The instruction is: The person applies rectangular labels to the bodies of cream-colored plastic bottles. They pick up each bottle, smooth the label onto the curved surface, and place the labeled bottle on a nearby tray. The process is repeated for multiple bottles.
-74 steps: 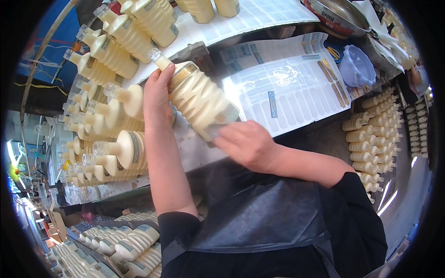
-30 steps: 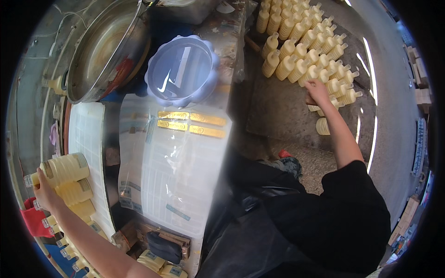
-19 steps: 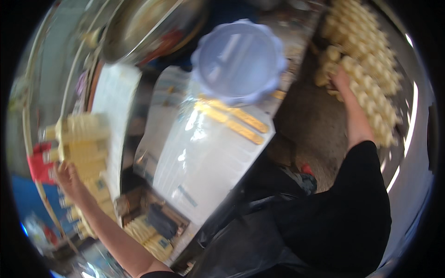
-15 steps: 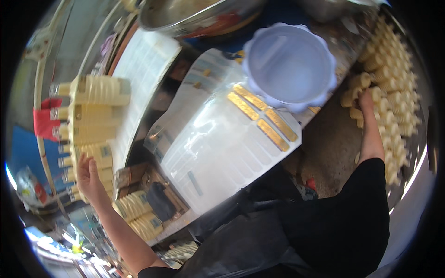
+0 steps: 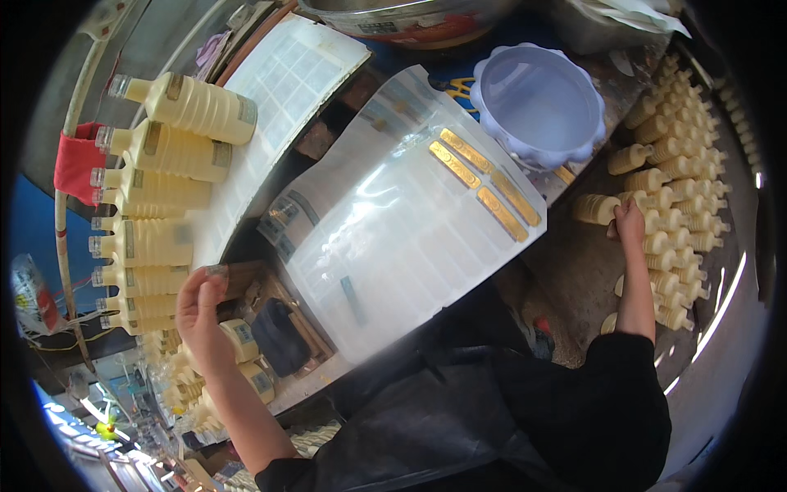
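Note:
My left hand (image 5: 203, 320) is pinched closed at the near end of a row of bottles. A small greyish see-through piece (image 5: 216, 271) shows at its fingertips; I cannot tell exactly what it is. Beside it, cream ribbed bottles (image 5: 156, 238) with clear tops line the left side, small labels on their sides. Far to the right, my right hand (image 5: 629, 221) is closed around the neck end of a cream bottle (image 5: 593, 208), whose body points left. That hand is at the edge of a dense group of similar bottles (image 5: 684, 172) low on the right.
A translucent sheet (image 5: 385, 271) with gold label strips (image 5: 455, 164) covers the middle table. A lavender scalloped basin (image 5: 537, 107) stands at its far right corner, near yellow-handled scissors (image 5: 461, 88). A white board (image 5: 287, 74), a dark pouch (image 5: 279, 336) and a red cloth (image 5: 78, 164) are on the left.
The view has turned a little. My left hand has come closer to the table, its fingertips now on a small piece. My right hand now has a bottle by its neck at the group's edge.

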